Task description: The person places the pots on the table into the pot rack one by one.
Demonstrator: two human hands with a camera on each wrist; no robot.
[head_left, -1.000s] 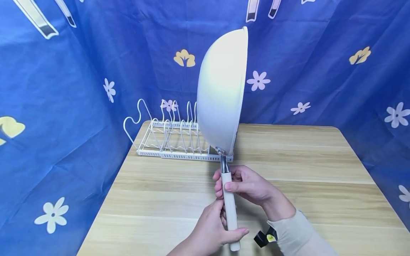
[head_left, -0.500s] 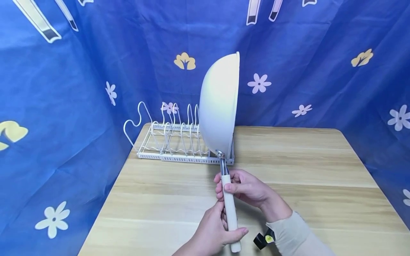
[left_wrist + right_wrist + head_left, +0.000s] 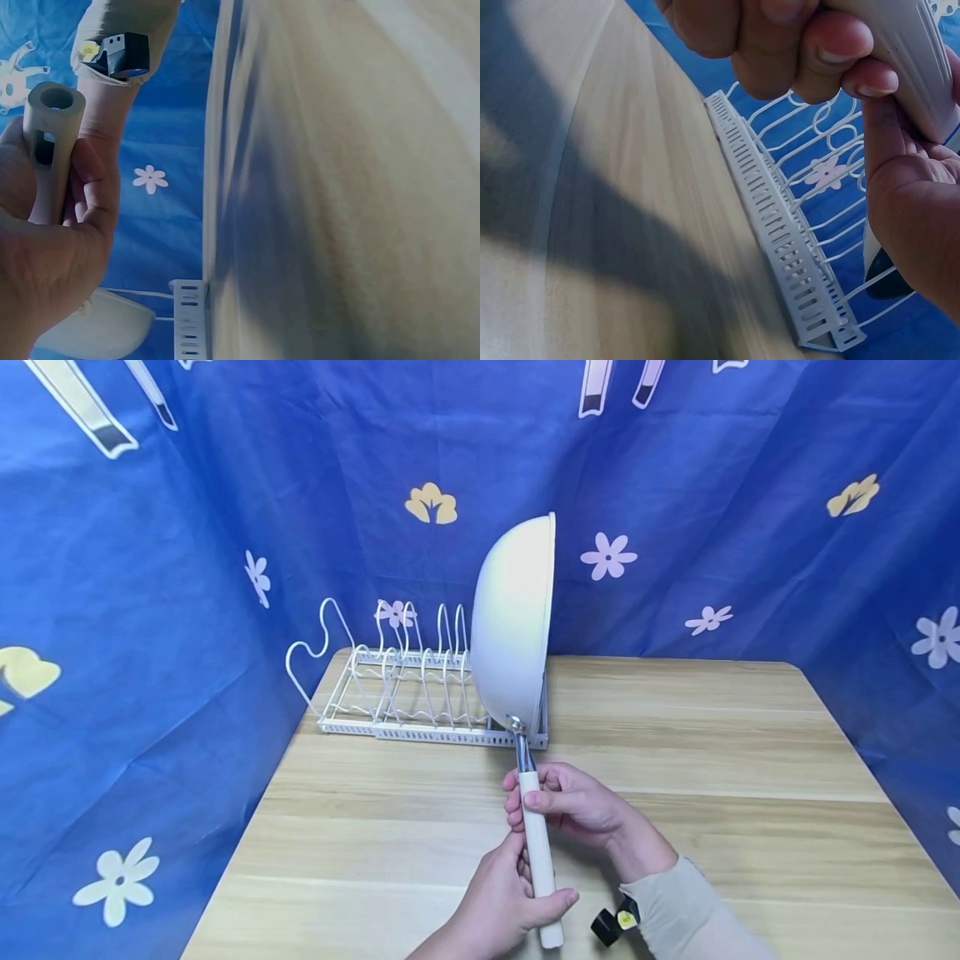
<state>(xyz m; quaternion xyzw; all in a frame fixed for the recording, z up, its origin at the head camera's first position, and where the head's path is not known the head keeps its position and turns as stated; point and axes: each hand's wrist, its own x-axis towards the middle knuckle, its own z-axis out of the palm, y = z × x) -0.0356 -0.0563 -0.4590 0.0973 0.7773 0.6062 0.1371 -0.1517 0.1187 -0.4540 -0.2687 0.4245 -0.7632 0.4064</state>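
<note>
The space was enclosed at the back and on both sides by blue cloth (image 3: 667, 468). It was printed with pale flowers (image 3: 608, 557), yellow trees (image 3: 431, 503) and, along the top, dark-tipped strips (image 3: 81, 408) outlined in white. The left side was lit more brightly than the right. Below was set a wooden surface (image 3: 690, 760), banded in light and darker grain; broad shadows (image 3: 277, 202) were cast across it in both wrist views.

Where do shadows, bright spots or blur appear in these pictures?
Head view: brightly lit and mostly sharp, the white pan palest near its top; left wrist view: a broad bluish shadow on the table, whose grain looks soft; right wrist view: dark, soft-edged shadows across the table.
</note>
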